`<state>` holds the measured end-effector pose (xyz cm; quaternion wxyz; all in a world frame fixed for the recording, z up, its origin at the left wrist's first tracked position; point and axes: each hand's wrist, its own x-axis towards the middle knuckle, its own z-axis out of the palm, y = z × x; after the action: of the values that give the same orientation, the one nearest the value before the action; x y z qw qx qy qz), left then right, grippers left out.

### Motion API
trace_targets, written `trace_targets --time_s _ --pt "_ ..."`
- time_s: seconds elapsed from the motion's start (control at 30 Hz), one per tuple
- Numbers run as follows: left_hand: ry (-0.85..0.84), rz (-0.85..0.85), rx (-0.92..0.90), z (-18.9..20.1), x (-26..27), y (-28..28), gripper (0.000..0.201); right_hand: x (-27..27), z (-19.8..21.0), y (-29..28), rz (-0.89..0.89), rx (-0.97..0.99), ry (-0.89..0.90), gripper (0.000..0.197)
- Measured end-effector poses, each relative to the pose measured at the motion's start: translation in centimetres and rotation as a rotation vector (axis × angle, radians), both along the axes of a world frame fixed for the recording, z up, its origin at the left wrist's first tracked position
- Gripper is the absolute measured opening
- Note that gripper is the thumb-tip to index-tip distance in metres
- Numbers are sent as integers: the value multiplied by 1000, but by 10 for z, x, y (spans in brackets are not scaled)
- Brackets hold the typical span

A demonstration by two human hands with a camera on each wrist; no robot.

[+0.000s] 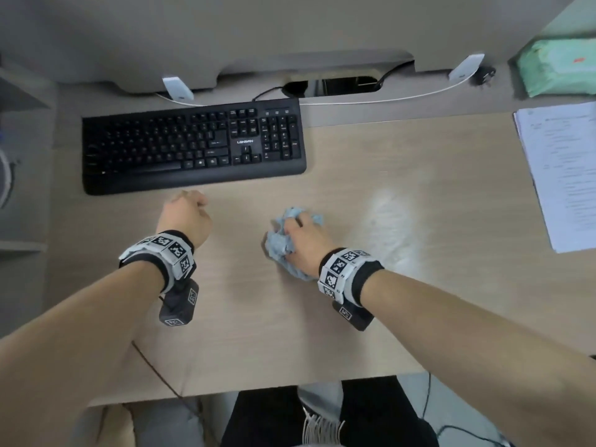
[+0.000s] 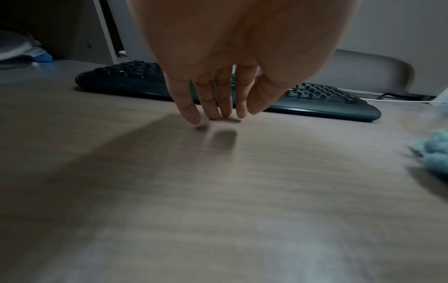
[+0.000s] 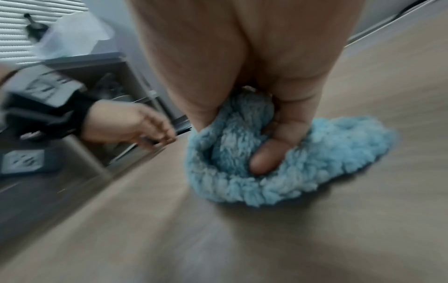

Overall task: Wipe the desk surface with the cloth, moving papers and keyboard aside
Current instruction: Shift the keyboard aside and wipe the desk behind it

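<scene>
My right hand (image 1: pixel 304 238) grips a bunched light-blue cloth (image 1: pixel 279 245) and presses it on the wooden desk (image 1: pixel 290 343); the right wrist view shows the thumb (image 3: pixel 266 159) curled into the cloth (image 3: pixel 327 153). My left hand (image 1: pixel 185 217) hovers just in front of the black keyboard (image 1: pixel 193 145), holding nothing, its fingers (image 2: pixel 208 103) pointing down near the desk (image 2: pixel 218 191). The keyboard (image 2: pixel 327 99) lies at the back left. A stack of printed papers (image 1: pixel 564 172) lies at the right edge. A damp streak (image 1: pixel 387 214) shows right of the cloth.
A monitor base and white cable (image 1: pixel 371 100) run behind the keyboard. A green package (image 1: pixel 561 66) sits at the back right. A shelf unit (image 1: pixel 22 156) stands left of the desk. The desk's front edge (image 1: pixel 258 387) is near my legs.
</scene>
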<state>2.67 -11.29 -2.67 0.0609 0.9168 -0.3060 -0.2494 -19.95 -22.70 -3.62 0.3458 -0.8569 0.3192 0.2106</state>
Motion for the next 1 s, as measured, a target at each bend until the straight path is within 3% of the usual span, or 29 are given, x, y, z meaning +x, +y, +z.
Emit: trace_targets --time_s 0.07,0.23,0.3,0.4,0.5,0.6,0.7,0.87,0.93,1.0 --pt "3 -40 -2 1 8 8 35 -8 4 -3 -111 55 -14 49" --pt "-13 -178 1 8 15 19 37 -17 15 -66 -426 -140 143 48" --pt "0 -237 14 8 22 30 40 15 14 -60 -392 -166 199 47" --pt "77 -239 -28 6 29 39 42 66 7 -15 -327 -131 53 49" --pt "207 -59 -146 3 41 42 37 104 0 44 -168 -3 -76 51" --pt "359 285 -260 2 68 45 30 120 11 57 -104 86 -108 56" --pt "366 485 -268 12 105 51 24 113 32 23 -269 177 -162 63" --pt "10 726 -218 41 137 43 30 105 44 -74 -673 -65 -258 55" --pt "48 731 -219 39 148 35 29 103 41 -100 -728 -89 -211 61" --pt "149 728 -204 34 154 28 44 103 34 -112 -741 -60 -174 66"
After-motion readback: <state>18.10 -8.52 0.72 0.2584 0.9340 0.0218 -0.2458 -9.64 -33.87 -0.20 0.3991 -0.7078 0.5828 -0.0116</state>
